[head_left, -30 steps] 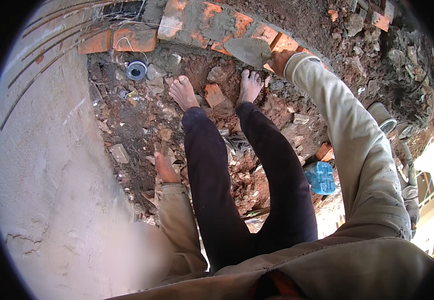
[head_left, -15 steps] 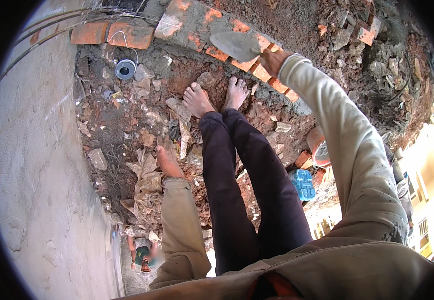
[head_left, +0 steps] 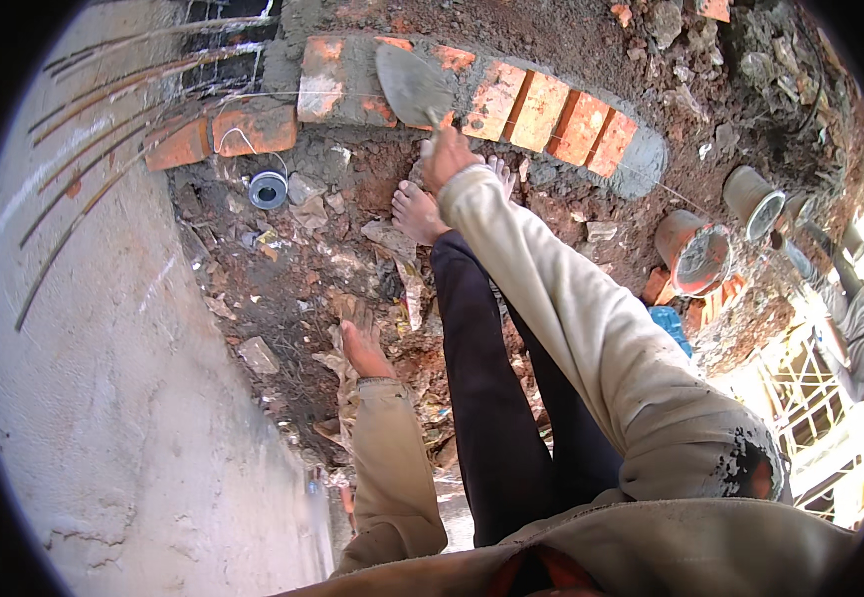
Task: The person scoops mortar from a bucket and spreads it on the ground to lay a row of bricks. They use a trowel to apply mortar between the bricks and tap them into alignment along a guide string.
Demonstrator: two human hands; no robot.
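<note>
My right hand (head_left: 448, 159) is closed around the handle of a pointed masonry trowel (head_left: 412, 88). Its mortar-smeared grey blade lies over the curved row of bricks (head_left: 357, 75), where wet mortar covers much of the left part. Toward the right end, several orange bricks (head_left: 539, 107) stand side by side with dark gaps between them. A thin string runs across the row. My left hand (head_left: 362, 346) hangs low beside my leg, over the rubble; its fingers look loosely extended, with nothing visible in them.
A rough plastered wall (head_left: 103, 398) rises on the left, with bent metal rods (head_left: 94, 194) jutting near it. A spool (head_left: 268, 190) lies below two bricks (head_left: 253, 128). Mortar-stained buckets (head_left: 692, 254) and a blue container (head_left: 671, 328) are at right. Another person (head_left: 855, 333) is at far right.
My right hand has carried the trowel leftward along the brick row, uncovering the right-hand bricks. The view has shifted, bringing more rods and buckets into sight. My left hand still hangs low.
</note>
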